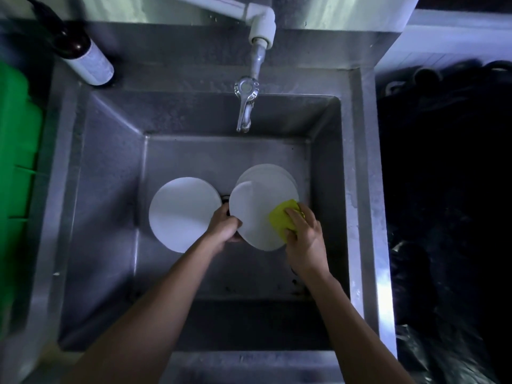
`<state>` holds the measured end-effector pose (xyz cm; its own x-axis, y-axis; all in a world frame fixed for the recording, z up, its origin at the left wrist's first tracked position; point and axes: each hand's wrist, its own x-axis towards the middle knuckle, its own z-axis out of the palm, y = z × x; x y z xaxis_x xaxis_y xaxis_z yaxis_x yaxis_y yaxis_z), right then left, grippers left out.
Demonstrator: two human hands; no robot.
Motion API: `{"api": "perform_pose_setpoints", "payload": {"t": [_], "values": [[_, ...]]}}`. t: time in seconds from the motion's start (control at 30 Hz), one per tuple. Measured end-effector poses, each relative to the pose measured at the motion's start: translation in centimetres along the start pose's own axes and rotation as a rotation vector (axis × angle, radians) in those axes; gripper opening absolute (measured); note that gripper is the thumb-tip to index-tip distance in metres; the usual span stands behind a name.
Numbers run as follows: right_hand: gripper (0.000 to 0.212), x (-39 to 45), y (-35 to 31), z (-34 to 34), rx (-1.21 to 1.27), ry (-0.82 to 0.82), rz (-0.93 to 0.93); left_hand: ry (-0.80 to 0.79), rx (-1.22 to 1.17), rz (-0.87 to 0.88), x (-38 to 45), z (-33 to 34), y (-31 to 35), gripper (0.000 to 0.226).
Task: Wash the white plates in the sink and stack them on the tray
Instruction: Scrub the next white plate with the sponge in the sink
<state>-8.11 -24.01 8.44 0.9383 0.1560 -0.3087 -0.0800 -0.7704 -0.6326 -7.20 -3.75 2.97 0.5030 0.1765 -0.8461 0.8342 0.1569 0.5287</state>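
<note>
Down in the steel sink (105,189) my left hand (225,226) grips the left edge of a white plate (256,214), holding it tilted above a stack of white plates (266,171). My right hand (303,234) presses a yellow sponge (282,216) against the right side of that plate, fingers curled over the sponge. Another white plate (180,213) lies flat on the sink floor to the left, partly covered by my left wrist. The drain shows between the plates.
A chrome tap (246,106) hangs over the back of the basin, with no water visibly running. A dark bottle with a white label (88,58) stands at the back left corner. A green plastic thing (16,151) sits at the left edge. Dark bags (448,189) fill the right side.
</note>
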Motion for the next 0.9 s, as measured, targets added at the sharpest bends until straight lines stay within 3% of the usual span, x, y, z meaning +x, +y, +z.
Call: {"api": "perform_pose_setpoints", "payload": {"t": [0.33, 0.53, 0.9], "values": [[0.052, -3.0, -3.6, -2.6, -0.027, -0.02, -0.128, -0.054, -0.148, 0.041, -7.3, -2.0, 0.7, 0.059], [0.052, -5.3, -6.2, -3.6, -0.113, -0.121, -0.323, -0.141, -0.29, 0.113, -11.5, -2.7, 0.8, 0.059], [0.046, -5.5, -6.4, -4.6, -0.198, -0.041, -0.547, -0.257, -0.332, 0.211, -14.9, -3.6, 2.2, 0.053]]}}
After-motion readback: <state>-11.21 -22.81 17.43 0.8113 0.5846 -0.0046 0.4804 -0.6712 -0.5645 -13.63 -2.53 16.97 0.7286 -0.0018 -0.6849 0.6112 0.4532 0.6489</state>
